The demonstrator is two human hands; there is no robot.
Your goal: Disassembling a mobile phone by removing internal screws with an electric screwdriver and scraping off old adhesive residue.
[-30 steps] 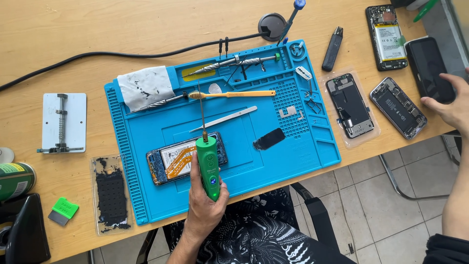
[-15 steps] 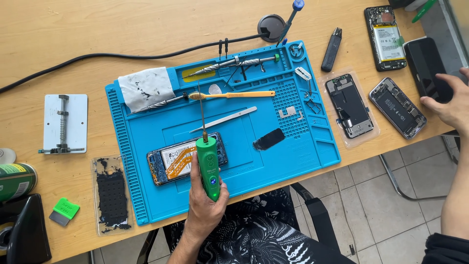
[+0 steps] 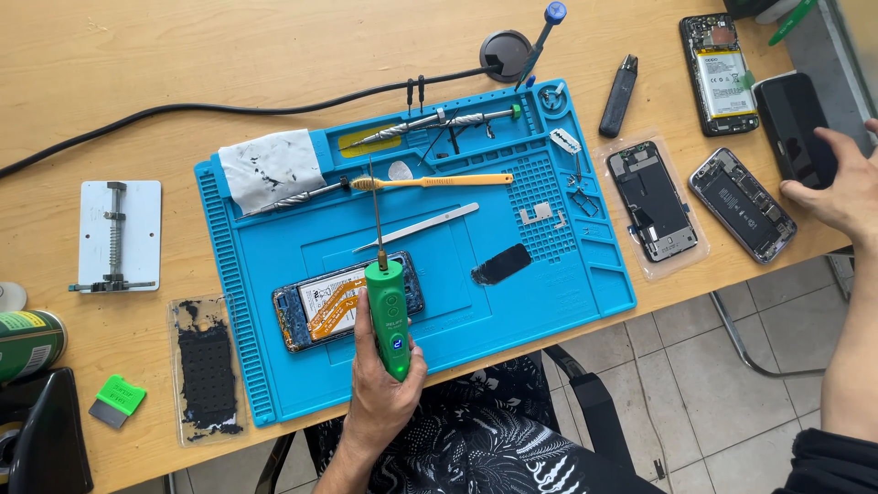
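Green electric screwdriver sits gripped in my left hand beside the opened phone; my right hand, fingers loosely spread, touches a black phone.

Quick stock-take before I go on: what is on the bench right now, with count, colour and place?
work mat: 1, blue, bench centre
opened phone: 1, orange ribbon inside, mat front left
electric screwdriver: 1, green, over the opened phone
toothbrush: 1, orange, upper mat
tweezers: 1, silver, mat middle
cloth: 1, white, stained, mat top left
other opened phones: 3, dark, right of mat
black phone: 1, far right edge
clamp plate: 1, white, left of mat
cable: 1, black, across the bench behind the mat
left hand: gripping the electric screwdriver
right hand: on the black phone
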